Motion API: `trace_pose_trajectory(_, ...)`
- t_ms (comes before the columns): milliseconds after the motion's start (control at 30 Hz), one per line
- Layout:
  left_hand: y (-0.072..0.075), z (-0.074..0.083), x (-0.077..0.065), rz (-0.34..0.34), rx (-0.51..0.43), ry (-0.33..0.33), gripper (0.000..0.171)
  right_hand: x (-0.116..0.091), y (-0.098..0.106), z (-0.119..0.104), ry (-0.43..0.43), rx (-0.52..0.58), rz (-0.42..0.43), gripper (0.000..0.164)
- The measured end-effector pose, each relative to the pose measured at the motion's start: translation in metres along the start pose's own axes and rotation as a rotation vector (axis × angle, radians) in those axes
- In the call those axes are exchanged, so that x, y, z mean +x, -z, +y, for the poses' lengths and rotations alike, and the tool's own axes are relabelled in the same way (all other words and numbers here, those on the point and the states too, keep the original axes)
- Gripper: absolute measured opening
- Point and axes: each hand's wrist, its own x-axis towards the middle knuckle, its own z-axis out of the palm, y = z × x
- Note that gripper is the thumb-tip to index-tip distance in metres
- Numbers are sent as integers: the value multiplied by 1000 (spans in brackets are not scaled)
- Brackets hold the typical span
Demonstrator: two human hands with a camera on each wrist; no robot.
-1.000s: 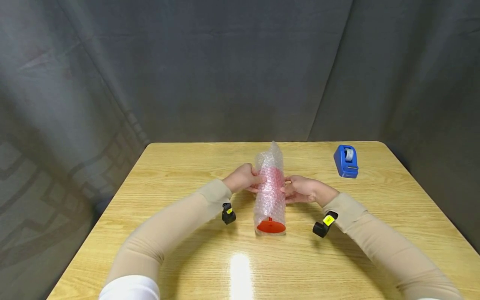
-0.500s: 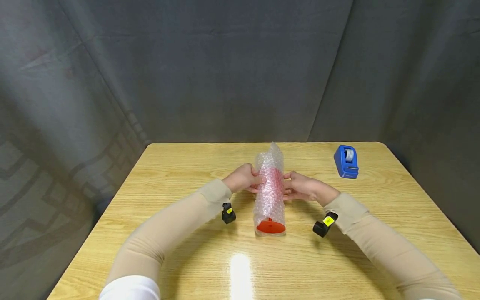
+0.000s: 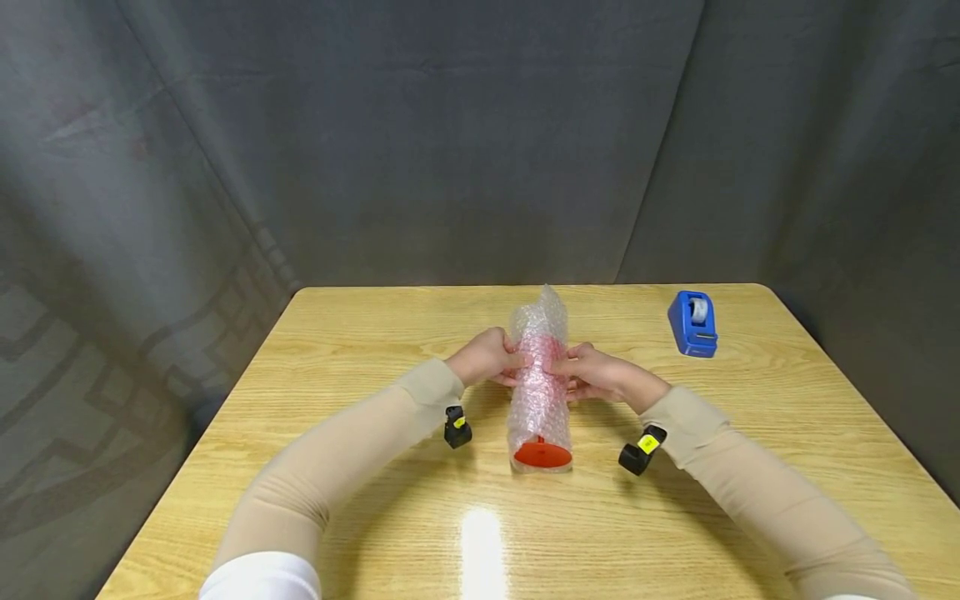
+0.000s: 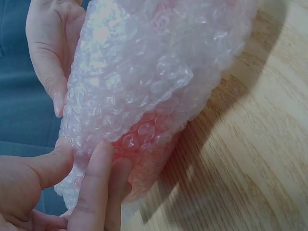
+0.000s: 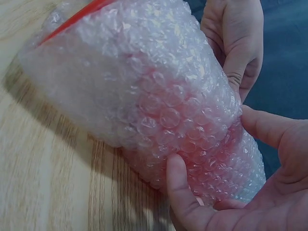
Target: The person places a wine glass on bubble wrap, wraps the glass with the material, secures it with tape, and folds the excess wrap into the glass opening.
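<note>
A bubble-wrap roll (image 3: 538, 412) lies on the table, its long side pointing away from me. A flat red disc (image 3: 542, 454) shows inside its near end, and pinkish red shows through the middle layers. My left hand (image 3: 486, 357) holds the roll from the left, thumb on top and fingers along the side. From the right, my right hand (image 3: 603, 373) grips it, thumb laid over the top and fingers low on the side. In the left wrist view, a loose wrap edge (image 4: 159, 103) slants across the redder part. Most of the wrapped thing is hidden by the bubbles.
A blue tape dispenser (image 3: 692, 323) with a tape roll (image 3: 698, 311) stands at the back right of the wooden table (image 3: 375, 325). Dark grey curtains (image 3: 465, 150) hang behind and beside the table. Each wrist carries a small black camera (image 3: 457, 427).
My right hand has shifted slightly left, and its thumb has come from the roll's side up onto its top. The left hand and the roll have stayed nearly still.
</note>
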Motion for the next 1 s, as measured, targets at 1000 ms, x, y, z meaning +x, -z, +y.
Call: trace_pose_trajectory(1000,7,-5,3,-56,-63,120,27,0,1,0,-19,-15,20,35)
